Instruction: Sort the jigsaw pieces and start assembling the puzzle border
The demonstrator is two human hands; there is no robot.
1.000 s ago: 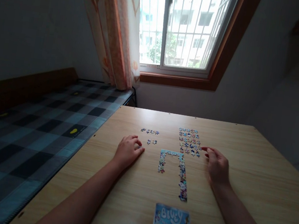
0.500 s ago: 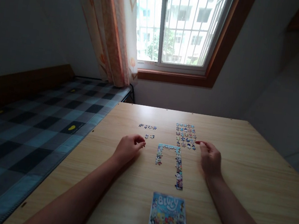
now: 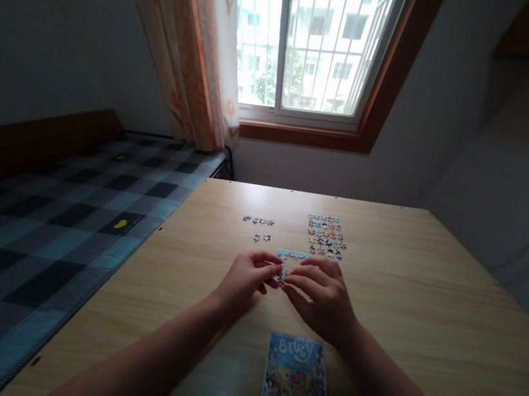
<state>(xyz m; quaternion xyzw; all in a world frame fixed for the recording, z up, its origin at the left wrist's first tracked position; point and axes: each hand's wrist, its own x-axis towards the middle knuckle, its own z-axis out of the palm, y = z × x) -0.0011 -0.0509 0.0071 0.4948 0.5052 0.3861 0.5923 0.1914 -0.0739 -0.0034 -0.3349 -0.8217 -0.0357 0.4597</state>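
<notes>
My left hand (image 3: 250,275) is closed, its thumb and fingers at the left strip of a partly joined jigsaw puzzle (image 3: 292,253). From the other side, my right hand (image 3: 323,293) brings its thumb and forefinger together at the lower end of that strip, pinching a small puzzle piece (image 3: 281,282) mostly hidden by the fingertips. The right strip of the puzzle lies out of sight beneath my right hand. Beyond the hands, loose puzzle pieces (image 3: 325,235) lie in rows, and several more pieces (image 3: 261,221) sit farther left.
A colourful puzzle box (image 3: 297,384) marked "Bluey" lies nearest me on the wooden table (image 3: 427,297). Along the left stands a bed with a checked cover (image 3: 85,226). A barred window (image 3: 323,50) and a curtain (image 3: 181,51) are behind the table.
My right hand has moved left from beside the rows of loose pieces to the joined puzzle. My left hand has shifted right to the puzzle's left strip. The view has moved slightly.
</notes>
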